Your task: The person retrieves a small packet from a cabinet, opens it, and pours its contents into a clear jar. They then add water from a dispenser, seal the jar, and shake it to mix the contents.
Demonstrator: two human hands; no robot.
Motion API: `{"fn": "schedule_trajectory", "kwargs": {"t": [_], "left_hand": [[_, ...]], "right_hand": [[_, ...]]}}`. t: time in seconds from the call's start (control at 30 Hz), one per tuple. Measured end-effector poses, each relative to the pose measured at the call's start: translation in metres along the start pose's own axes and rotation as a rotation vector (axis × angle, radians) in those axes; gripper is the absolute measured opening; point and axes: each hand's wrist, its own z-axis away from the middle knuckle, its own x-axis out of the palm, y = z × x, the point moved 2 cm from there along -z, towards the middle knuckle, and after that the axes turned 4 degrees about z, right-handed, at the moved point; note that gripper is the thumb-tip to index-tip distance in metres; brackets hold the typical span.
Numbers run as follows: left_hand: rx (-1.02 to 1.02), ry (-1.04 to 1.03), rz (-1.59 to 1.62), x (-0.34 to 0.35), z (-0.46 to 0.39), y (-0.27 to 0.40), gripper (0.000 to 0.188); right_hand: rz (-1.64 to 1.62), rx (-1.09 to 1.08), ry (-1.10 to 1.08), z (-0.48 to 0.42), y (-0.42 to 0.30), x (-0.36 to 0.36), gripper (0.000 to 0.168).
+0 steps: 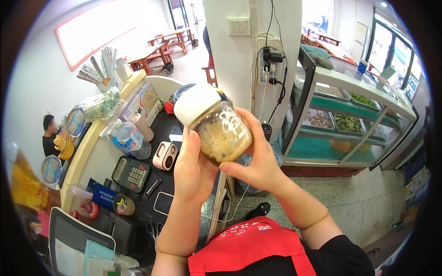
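Both my hands grip a clear bottle (221, 138) with a white cap (196, 104), held tilted above the counter's edge. A brownish, foamy liquid fills much of it, and white writing marks its side. My left hand (193, 169) supports the bottle from the left and below, thumb up along its side. My right hand (257, 155) wraps round its right side and base. Close to my left forearm lie a phone (163, 203) and a small pink device (165, 156) on the dark counter.
On the counter stand a calculator (131, 173), a spray bottle (133, 139), a pen cup (123, 205), scissors (152, 229) and a monitor (81, 245). A glass food display case (345, 117) is at right. Cables hang from a pillar socket (269, 65). A person (51, 138) is at far left.
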Motion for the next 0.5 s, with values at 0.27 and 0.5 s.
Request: {"fn": "schedule_trajectory", "kwargs": {"t": [0.27, 0.5], "left_hand": [[0.034, -0.143, -0.091, 0.007, 0.004, 0.014, 0.059], [0.116, -0.129, -0.203, 0.005, 0.009, 0.019, 0.057]], "right_hand": [[-0.713, 0.183, -0.008, -0.01, -0.008, -0.009, 0.076], [-1.013, 0.314, -0.103, -0.011, -0.005, -0.011, 0.072]]}}
